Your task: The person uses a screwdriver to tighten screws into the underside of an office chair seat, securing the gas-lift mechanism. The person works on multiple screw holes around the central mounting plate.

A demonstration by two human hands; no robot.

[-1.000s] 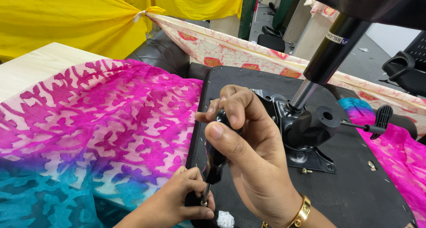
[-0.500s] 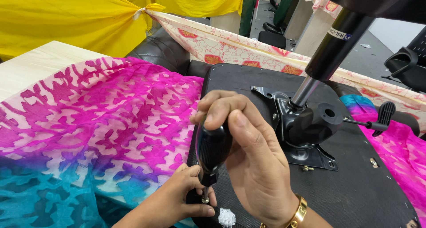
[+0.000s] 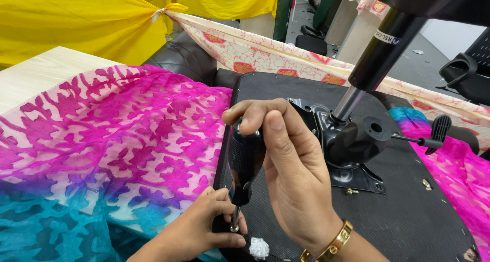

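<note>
You have an upturned chair seat [image 3: 408,211] lying flat before you, its black underside facing up, with the tilt mechanism [image 3: 352,144] bolted at its middle and the gas column [image 3: 377,53] slanting up toward the top right. A pink and teal cloth [image 3: 102,155] spreads over the table to your left, touching the seat's left edge.

Your right hand [image 3: 291,175] is wrapped tight around the black handle of a screwdriver [image 3: 244,162], thumb pressed along its side. Your left hand [image 3: 204,229] pinches the metal shaft low down, just above the tip, fingers closed on it. The tool stands at the seat's near left edge, beside a small white tuft [image 3: 259,247].

The screwdriver's long axis runs nearly upright, leaning a little to the upper right, with the handle up and the tip pointing down into the seat edge. I cannot tell whether the tip sits in a screw head, since your fingers hide it.

The main risk, I judge, is the tip skidding off under pressure: the lean pushes it sideways, and your left fingertips lie right beside it. A slip could also jab the cloth. A loose screw [image 3: 350,191] near the mechanism could roll off if you jolt the seat.
</note>
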